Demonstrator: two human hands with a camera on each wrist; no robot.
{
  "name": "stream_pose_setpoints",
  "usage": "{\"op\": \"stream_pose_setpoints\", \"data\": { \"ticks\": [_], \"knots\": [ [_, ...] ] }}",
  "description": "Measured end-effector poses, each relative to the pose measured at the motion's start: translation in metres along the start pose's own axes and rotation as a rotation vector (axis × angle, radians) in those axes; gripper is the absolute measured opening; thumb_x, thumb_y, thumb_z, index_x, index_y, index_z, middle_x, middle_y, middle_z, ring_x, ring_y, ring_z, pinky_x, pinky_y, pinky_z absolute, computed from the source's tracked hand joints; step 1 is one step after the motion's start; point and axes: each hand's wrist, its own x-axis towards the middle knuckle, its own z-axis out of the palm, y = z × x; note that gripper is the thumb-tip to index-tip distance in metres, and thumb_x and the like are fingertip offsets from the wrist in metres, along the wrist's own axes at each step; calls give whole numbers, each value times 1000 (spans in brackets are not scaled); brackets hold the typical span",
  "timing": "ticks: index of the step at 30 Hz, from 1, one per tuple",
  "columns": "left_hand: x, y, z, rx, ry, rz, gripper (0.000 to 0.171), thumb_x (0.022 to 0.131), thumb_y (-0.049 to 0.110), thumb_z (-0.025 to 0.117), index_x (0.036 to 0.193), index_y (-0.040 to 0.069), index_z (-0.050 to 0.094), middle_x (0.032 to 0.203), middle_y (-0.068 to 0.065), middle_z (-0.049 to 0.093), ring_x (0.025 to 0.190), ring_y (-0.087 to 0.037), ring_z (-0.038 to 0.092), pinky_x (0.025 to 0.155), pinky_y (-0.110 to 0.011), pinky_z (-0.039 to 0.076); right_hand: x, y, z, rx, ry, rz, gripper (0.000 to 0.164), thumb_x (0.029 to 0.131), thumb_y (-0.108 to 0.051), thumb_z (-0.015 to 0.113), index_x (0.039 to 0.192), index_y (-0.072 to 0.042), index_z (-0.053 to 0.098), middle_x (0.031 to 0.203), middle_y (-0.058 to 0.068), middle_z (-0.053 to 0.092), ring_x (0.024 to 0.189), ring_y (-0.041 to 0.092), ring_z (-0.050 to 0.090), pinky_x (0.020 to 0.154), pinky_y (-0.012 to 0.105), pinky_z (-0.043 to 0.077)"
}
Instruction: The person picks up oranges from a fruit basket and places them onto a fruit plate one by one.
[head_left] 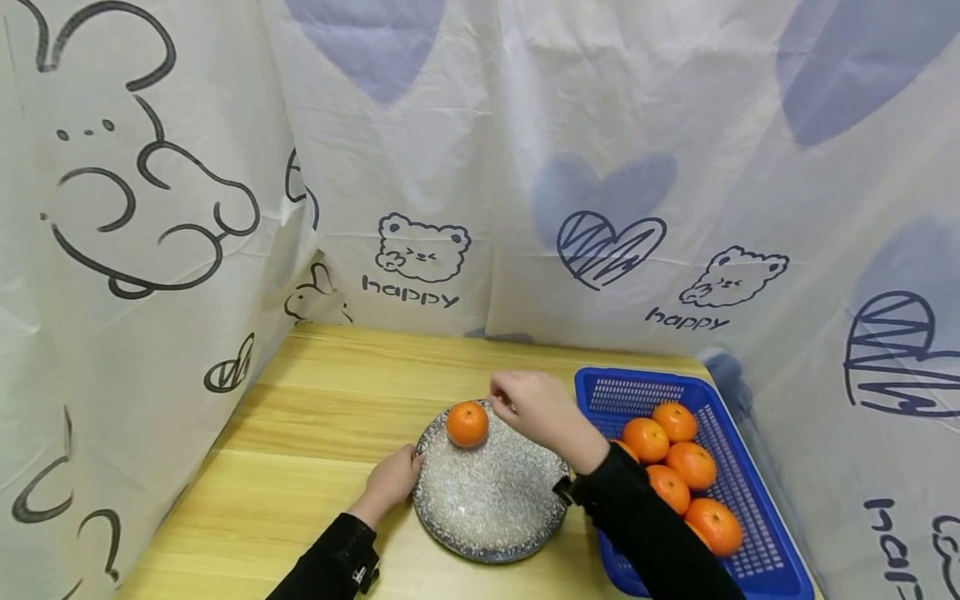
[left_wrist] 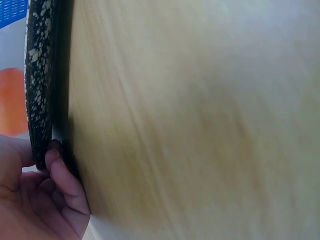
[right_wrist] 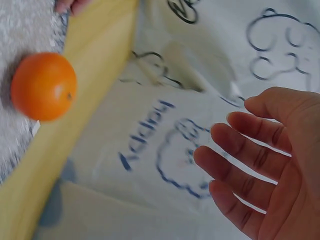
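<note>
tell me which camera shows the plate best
The head view: it shows most of the plate from above. The left wrist view shows only its speckled edge; the right wrist view, a cut-off part with an orange on it.

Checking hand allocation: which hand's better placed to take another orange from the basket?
Right hand, likely: it holds nothing and is nearer the blue basket and its oranges. The left hand grips the plate by its rim, on the side away from the basket.
</note>
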Motion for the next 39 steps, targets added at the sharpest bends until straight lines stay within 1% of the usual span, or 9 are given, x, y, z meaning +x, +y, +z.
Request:
{"op": "stream_pose_setpoints", "data": {
  "ticks": [4,7,12,16,20,23,26,31,39],
  "knots": [
    [3,-2,-1,13,22,2,24,99,22,52,104,0,59,95,-21,67,83,-37,66,71,-49,52,-26,14,-21,-79,100,10,18,87,-18,65,75,-20,52,63,-12,42,52,3,36,46,17,28],
    [6,-2,-2,8,23,2,26,99,22,51,106,-1,59,97,-22,68,84,-37,66,73,-50,52,-50,31,-27,-104,84,80,23,87,-19,66,72,-20,48,60,-10,36,51,4,32,45,19,24],
    [10,1,-4,-9,16,2,29,100,23,49,110,-2,59,102,-23,67,89,-39,65,77,-51,52,-93,73,-20,-93,-147,301,33,92,-22,63,69,-21,40,59,-7,27,49,6,32,48,23,20],
    [12,1,-7,3,16,-2,31,101,23,48,113,-3,58,104,-26,66,92,-41,65,77,-52,52,-114,103,-10,-47,-365,396,28,94,-21,61,72,-18,44,60,-5,32,52,9,36,51,25,24],
    [11,0,-8,21,5,-8,33,101,22,46,117,-5,56,107,-27,66,94,-42,65,78,-52,52,-120,122,-3,-1,-524,445,19,92,-25,64,98,-8,57,77,2,54,67,16,52,60,31,43],
    [9,0,-9,14,-4,-10,33,101,22,46,117,-5,56,108,-27,65,94,-42,65,78,-52,52,-119,129,4,2,-624,487,52,89,-32,68,126,1,51,109,20,60,95,32,61,78,45,52],
    [8,1,-8,2,-11,-10,32,101,22,46,117,-5,56,107,-27,65,94,-42,64,79,-52,52,-119,131,14,-7,-721,508,71,86,-35,71,138,4,41,133,33,46,122,47,48,93,57,45],
    [5,1,-3,-2,-14,-12,30,101,21,48,114,-4,57,106,-25,66,94,-41,65,79,-51,52,-119,128,29,-17,-818,498,79,81,-33,74,141,3,40,143,33,38,132,51,35,99,63,39],
    [3,1,2,3,-28,-16,33,101,23,48,117,-4,57,109,-26,66,96,-41,65,81,-52,52,-123,120,42,-117,-840,432,74,75,-37,77,134,-2,50,133,25,51,125,46,42,93,63,43]
  ]
}}
